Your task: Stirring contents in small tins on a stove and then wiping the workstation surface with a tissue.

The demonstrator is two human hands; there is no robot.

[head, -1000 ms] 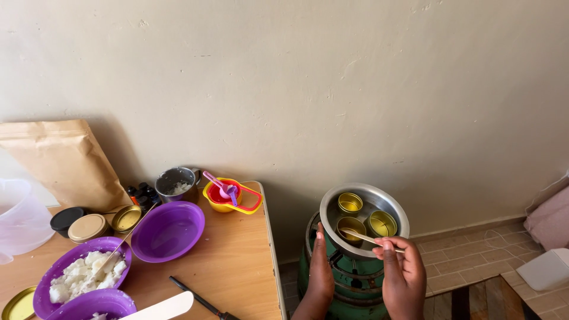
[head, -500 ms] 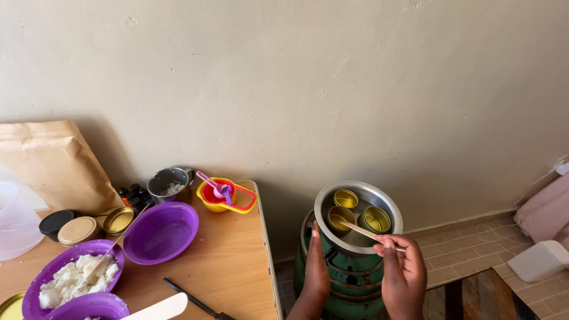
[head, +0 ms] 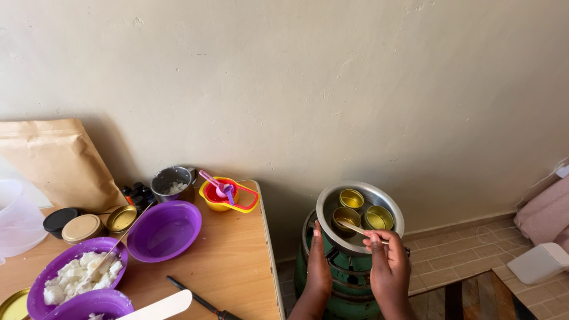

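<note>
Right hand (head: 388, 269) pinches wooden stick (head: 355, 228), now drawn in toward 6 o'clock, tip in front tin (head: 345, 217) | left hand (head: 320, 264) flat against steel pan (head: 332, 228) at 9 o'clock | stirring appears ongoing

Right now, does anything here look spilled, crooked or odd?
Nothing spilled. One oddity: three small gold tins sit inside the metal pan on the green stove, while the right hand dips a wooden stick into one.

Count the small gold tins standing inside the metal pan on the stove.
3. One tin sits at the back, one tin at the right, one tin at the front left, where the wooden stick dips in.
</note>
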